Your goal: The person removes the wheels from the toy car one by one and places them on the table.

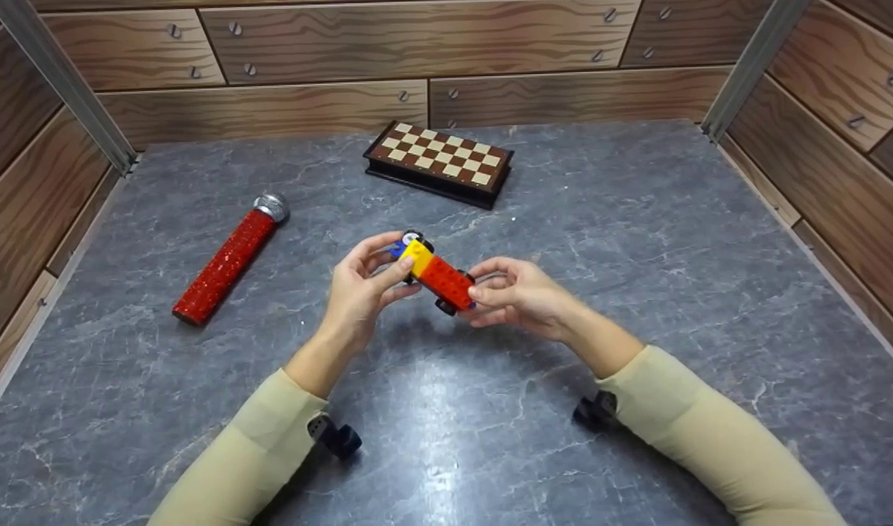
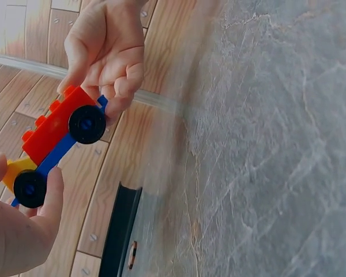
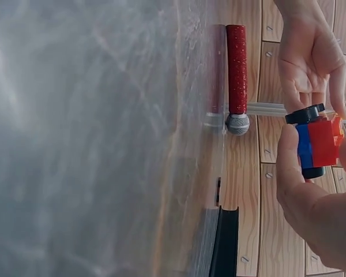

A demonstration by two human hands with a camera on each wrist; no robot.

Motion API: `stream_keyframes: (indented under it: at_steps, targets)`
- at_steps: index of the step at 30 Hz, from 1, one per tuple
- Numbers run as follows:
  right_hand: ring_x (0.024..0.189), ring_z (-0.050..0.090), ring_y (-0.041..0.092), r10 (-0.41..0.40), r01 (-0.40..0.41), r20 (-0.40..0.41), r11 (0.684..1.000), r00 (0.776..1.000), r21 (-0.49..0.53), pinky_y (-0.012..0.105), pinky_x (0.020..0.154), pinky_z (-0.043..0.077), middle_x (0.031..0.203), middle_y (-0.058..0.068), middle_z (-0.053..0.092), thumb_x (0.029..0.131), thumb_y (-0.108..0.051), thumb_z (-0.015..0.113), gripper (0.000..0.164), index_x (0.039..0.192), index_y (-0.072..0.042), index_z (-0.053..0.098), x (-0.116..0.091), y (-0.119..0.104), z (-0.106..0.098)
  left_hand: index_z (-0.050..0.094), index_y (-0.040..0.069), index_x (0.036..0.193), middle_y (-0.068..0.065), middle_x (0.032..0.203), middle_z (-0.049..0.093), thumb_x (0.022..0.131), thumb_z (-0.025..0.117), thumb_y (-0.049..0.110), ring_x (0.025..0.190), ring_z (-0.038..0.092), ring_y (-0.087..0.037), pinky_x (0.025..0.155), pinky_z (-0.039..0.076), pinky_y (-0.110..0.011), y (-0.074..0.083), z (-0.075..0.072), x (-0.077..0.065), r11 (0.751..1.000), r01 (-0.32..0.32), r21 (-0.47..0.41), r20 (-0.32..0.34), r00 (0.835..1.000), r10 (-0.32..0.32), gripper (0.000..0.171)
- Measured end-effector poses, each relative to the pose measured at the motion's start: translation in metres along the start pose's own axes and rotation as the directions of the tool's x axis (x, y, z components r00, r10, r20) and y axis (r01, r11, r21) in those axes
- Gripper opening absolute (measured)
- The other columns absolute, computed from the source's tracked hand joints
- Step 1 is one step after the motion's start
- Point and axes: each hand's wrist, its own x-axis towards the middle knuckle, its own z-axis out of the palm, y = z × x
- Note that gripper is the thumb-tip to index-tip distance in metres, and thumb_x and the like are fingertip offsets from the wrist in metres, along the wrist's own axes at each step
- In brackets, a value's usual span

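Between my two hands is a toy car (image 1: 446,280) built of blocks: a red studded brick, a yellow brick and a blue chassis with black wheels. My left hand (image 1: 362,281) pinches its yellow end, thumb on top of the brick. At the red end, my right hand (image 1: 523,298) holds the car between thumb and fingers. In the left wrist view the car (image 2: 56,128) shows side-on, raised above the table and tilted. The right wrist view shows its red end (image 3: 323,143), with the thumb and fingers on either side.
A red glittery microphone (image 1: 231,259) with a silver head lies on the left of the grey marbled table (image 1: 636,234). A folded chessboard box (image 1: 440,162) sits at the back middle. Wood-patterned walls (image 1: 417,44) enclose the back and sides.
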Motion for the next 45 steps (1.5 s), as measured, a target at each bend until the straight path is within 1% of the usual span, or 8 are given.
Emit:
stream_keyframes:
  at_steps: [3,10,16,21,26,33,39,45]
  targets:
    - [0.1,0.058,0.045,-0.001,0.001,0.012,1.0,1.0,-0.023,0.051,0.086,0.047,0.106,0.022,0.057,0.083,0.002,0.066,0.042,0.118,0.004,0.042,0.0,0.001,0.0,0.052,-0.004,0.122,-0.019,0.11,0.056,0.081,0.067,-0.006,0.094,0.059,-0.028,0.076,0.053,-0.046,0.001,0.0,0.0,1.0,-0.004,0.002,0.005,1.0,0.004,0.044]
    - [0.089,0.061,0.027,-0.017,0.018,0.016,0.996,1.0,-0.091,0.044,0.083,0.051,0.105,0.019,0.055,0.082,0.001,0.067,0.044,0.121,0.005,0.046,0.001,-0.001,0.002,0.052,-0.004,0.122,-0.018,0.11,0.057,0.08,0.068,-0.003,0.094,0.059,-0.027,0.077,0.053,-0.046,0.002,0.001,-0.001,0.999,-0.017,0.032,0.059,0.998,0.015,0.044]
    - [0.094,0.059,0.028,-0.043,0.047,0.029,0.986,0.999,-0.158,0.042,0.082,0.051,0.115,0.021,0.052,0.082,0.0,0.068,0.054,0.128,0.007,0.042,0.002,-0.005,0.001,0.053,-0.006,0.119,-0.019,0.109,0.059,0.081,0.067,-0.004,0.091,0.062,-0.028,0.076,0.053,-0.044,0.004,0.002,-0.002,0.999,-0.024,0.021,0.093,0.995,0.022,0.041]
    - [0.097,0.06,0.031,-0.062,0.082,0.091,0.97,0.994,-0.23,0.043,0.083,0.051,0.121,0.022,0.051,0.081,-0.002,0.069,0.05,0.125,0.005,0.047,0.003,-0.006,0.0,0.05,-0.01,0.121,-0.017,0.107,0.06,0.081,0.066,-0.004,0.089,0.062,-0.026,0.074,0.054,-0.039,0.005,0.001,-0.002,0.999,-0.013,0.029,0.106,0.994,0.01,0.043]
    - [0.096,0.061,0.032,-0.081,0.123,0.155,0.95,0.985,-0.287,0.043,0.08,0.052,0.118,0.023,0.055,0.081,-0.004,0.07,0.044,0.12,0.004,0.052,0.005,-0.005,0.002,0.053,-0.006,0.118,-0.015,0.106,0.06,0.081,0.066,-0.004,0.088,0.062,-0.025,0.072,0.055,-0.037,0.004,0.001,-0.003,0.999,0.014,0.042,0.117,0.993,-0.018,0.039]
    - [0.091,0.062,0.027,-0.09,0.14,0.169,0.939,0.981,-0.313,0.035,0.073,0.053,0.114,0.02,0.058,0.082,-0.004,0.069,0.041,0.118,0.006,0.053,0.006,-0.002,0.004,0.053,-0.007,0.119,-0.016,0.108,0.06,0.083,0.065,-0.002,0.088,0.062,-0.024,0.071,0.055,-0.035,0.003,0.001,-0.003,0.999,0.003,0.055,0.144,0.99,-0.011,0.039]
    - [0.09,0.062,0.026,-0.106,0.154,0.163,0.934,0.981,-0.323,0.034,0.071,0.054,0.112,0.02,0.058,0.082,-0.005,0.069,0.038,0.115,0.007,0.053,0.007,-0.001,0.008,0.054,-0.007,0.118,-0.015,0.105,0.062,0.083,0.065,-0.003,0.086,0.062,-0.023,0.07,0.054,-0.033,-0.001,0.003,-0.002,0.997,-0.029,0.069,0.141,0.99,0.02,0.037]
    - [0.089,0.062,0.027,-0.116,0.158,0.142,0.929,0.983,-0.334,0.037,0.073,0.054,0.11,0.02,0.058,0.083,-0.007,0.069,0.039,0.116,0.006,0.054,0.007,0.001,0.012,0.054,-0.009,0.115,-0.015,0.102,0.063,0.083,0.065,-0.003,0.084,0.063,-0.022,0.069,0.055,-0.035,-0.005,0.008,-0.002,0.995,-0.068,0.074,0.086,0.994,0.061,0.035]
